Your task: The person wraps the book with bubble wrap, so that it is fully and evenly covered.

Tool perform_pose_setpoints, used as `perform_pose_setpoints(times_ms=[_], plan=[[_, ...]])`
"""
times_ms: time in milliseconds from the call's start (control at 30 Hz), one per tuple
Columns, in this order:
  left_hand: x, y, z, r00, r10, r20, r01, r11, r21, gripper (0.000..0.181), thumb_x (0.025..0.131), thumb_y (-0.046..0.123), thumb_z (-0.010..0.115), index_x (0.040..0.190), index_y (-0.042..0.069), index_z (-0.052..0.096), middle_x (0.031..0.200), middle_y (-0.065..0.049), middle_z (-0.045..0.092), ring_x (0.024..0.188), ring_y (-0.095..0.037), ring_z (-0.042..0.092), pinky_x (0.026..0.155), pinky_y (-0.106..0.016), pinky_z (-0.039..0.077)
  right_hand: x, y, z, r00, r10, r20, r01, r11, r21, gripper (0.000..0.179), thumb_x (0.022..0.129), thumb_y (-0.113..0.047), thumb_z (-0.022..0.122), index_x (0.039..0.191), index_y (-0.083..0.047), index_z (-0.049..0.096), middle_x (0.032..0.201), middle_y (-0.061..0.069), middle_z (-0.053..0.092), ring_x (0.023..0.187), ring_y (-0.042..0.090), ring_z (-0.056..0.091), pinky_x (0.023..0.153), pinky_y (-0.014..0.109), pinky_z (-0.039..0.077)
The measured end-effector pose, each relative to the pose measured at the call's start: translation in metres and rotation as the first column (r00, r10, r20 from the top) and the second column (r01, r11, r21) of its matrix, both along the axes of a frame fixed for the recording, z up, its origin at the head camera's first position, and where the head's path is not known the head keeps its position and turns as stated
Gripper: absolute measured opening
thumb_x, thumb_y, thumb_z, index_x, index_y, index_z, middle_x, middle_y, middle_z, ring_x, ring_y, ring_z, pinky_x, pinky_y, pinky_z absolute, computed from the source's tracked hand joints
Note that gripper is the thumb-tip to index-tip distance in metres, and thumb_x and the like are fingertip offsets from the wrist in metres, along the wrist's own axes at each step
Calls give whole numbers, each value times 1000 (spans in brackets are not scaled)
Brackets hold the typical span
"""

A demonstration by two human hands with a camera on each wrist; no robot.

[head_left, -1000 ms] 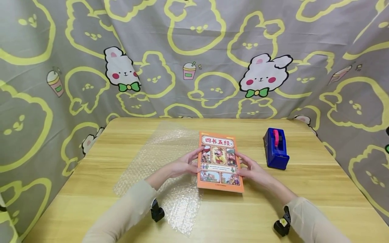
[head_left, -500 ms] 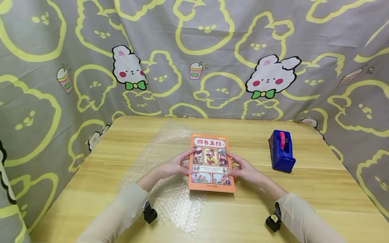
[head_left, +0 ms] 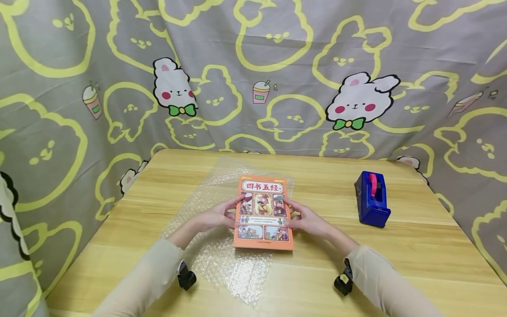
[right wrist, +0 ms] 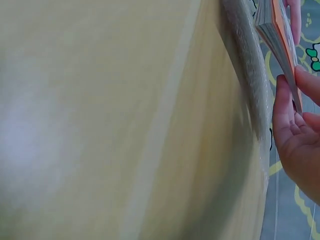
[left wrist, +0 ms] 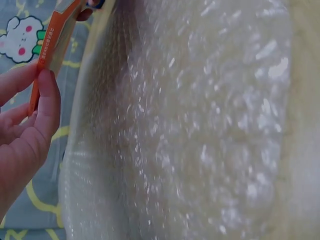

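Observation:
An orange book [head_left: 263, 215] with cartoon pictures and red title characters is held level between both hands, cover up. My left hand [head_left: 215, 216] grips its left edge; in the left wrist view thumb and fingers pinch the orange spine [left wrist: 50, 42]. At the opposite edge my right hand [head_left: 310, 220] pinches the cover and pages, and the right wrist view shows the page edges [right wrist: 272, 37]. Beneath the book lies a sheet of clear bubble wrap [head_left: 214, 255], partly hidden by the book and left arm. Both wrist views show the book raised above the wrap.
A blue tape dispenser [head_left: 373, 200] with a pink roll stands on the right of the wooden table [head_left: 412, 264]. A grey patterned curtain [head_left: 222, 48] hangs behind and at both sides of the table. Each wrist carries a small black camera.
Both hands have carried the book leftward, from the right edge of the bubble wrap to over it. The head view has shifted a little. The grips look the same.

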State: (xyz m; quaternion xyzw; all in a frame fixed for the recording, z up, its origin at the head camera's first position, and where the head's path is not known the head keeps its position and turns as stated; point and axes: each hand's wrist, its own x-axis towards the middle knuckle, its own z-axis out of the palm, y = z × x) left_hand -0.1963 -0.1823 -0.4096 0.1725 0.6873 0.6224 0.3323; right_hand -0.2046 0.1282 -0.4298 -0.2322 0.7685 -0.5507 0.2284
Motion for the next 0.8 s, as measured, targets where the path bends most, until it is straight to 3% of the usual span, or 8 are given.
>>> perform_pose_setpoints(times_ms=[467, 667, 800], plan=[[2, -32, -2, 998, 49, -35, -51, 998, -44, 93, 79, -7, 57, 148, 16, -1, 142, -26, 23, 90, -19, 60, 79, -36, 52, -21, -36, 3, 994, 91, -57, -88, 995, 53, 74, 86, -8, 61, 145, -2, 17, 107, 18, 43, 75, 18, 62, 68, 35, 53], [2, -43, -5, 996, 78, -41, -80, 995, -59, 92, 79, -7, 57, 148, 15, -1, 143, -25, 18, 90, -19, 60, 80, -35, 51, -30, -49, 5, 987, 122, -101, -109, 986, 128, 73, 86, -12, 62, 145, -3, 19, 106, 15, 46, 66, 15, 56, 62, 30, 50], [3, -51, -8, 995, 94, -24, -95, 994, -52, 95, 78, -9, 56, 147, 14, -4, 139, -28, 24, 91, -20, 61, 82, -35, 51, -36, -57, 5, 979, 157, -129, -136, 977, 161, 72, 86, -12, 62, 144, -1, 20, 105, 15, 47, 65, 14, 55, 60, 27, 47]])
